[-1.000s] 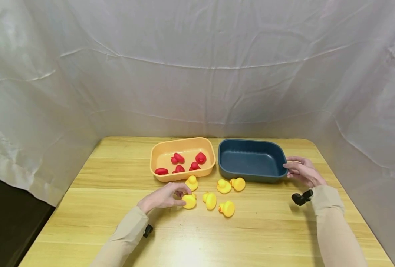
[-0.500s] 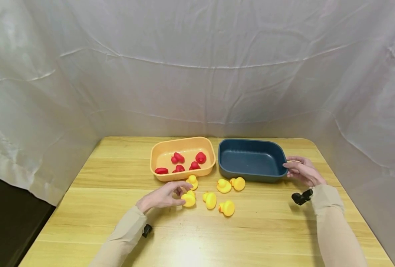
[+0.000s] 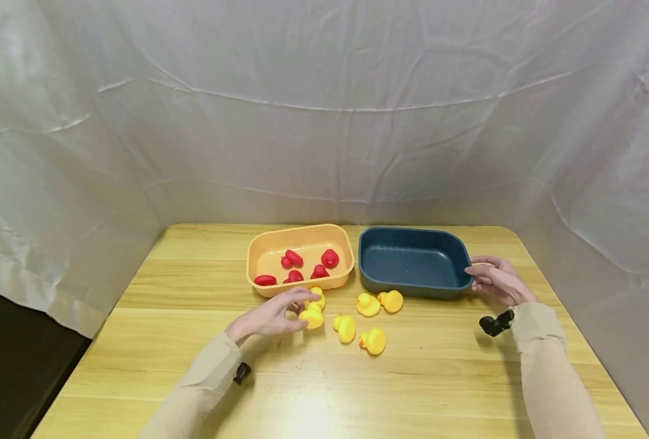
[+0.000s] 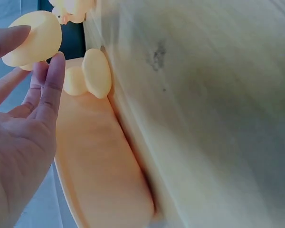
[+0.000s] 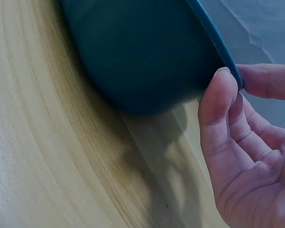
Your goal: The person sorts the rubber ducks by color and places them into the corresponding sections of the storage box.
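My left hand [image 3: 272, 315] pinches a yellow rubber duck [image 4: 35, 40] between thumb and fingertips, in front of the peach tub [image 3: 258, 241]. Another yellow duck [image 4: 96, 73] stands against that tub's front wall, partly behind the held one in the head view. At the far right, my right hand [image 3: 496, 281] grips the rim of a dark blue tub [image 3: 412, 291] at its right end. The right wrist view shows the thumb [image 5: 218, 97] and forefinger at this rim. Several red ducks [image 3: 329, 258] lie inside the peach tub.
Two yellow ducks [image 3: 367, 305] sit side by side at the blue tub's front wall. Two more ducks [image 3: 345, 328] lie nearer on the wooden table [image 3: 439, 378]. Pale curtains [image 3: 324, 122] hang behind and at both sides.
My left hand has lifted the yellow duck and carried it slightly forward, toward the peach tub. The right hand has stayed on the blue tub's rim.
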`<state>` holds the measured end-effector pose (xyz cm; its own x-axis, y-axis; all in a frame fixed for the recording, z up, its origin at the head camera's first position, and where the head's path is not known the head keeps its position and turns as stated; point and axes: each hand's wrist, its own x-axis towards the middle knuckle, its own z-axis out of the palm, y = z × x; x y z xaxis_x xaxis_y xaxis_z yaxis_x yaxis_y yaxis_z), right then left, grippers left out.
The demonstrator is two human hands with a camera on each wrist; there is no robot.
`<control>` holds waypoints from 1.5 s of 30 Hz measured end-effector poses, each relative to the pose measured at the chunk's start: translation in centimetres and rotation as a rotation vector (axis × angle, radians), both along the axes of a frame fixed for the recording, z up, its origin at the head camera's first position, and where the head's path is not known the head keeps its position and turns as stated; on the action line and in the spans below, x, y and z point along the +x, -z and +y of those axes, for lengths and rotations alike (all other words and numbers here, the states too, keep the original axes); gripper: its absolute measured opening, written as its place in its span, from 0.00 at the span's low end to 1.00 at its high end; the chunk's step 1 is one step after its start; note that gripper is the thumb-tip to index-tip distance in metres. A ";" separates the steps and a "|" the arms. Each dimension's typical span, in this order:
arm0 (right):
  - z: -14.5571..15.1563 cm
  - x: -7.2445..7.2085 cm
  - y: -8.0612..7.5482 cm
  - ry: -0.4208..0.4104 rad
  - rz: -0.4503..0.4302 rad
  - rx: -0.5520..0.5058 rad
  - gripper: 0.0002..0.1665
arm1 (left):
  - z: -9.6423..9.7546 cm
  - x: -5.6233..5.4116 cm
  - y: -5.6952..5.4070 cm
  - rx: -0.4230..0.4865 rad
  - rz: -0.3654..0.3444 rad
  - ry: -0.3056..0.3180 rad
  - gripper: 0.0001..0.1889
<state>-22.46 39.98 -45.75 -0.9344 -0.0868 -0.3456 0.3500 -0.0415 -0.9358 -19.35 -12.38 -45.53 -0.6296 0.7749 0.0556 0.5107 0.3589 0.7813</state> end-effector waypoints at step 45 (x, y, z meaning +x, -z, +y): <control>0.0 -0.1 0.1 -0.005 -0.016 0.053 0.27 | 8.7 -6.4 -3.8 0.036 -0.053 -0.166 0.32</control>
<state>-22.61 39.98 -45.81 -0.9283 -0.0729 -0.3646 0.3649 0.0095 -0.9310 -25.71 -3.63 -41.72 -0.7512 0.6586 0.0450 0.4050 0.4060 0.8192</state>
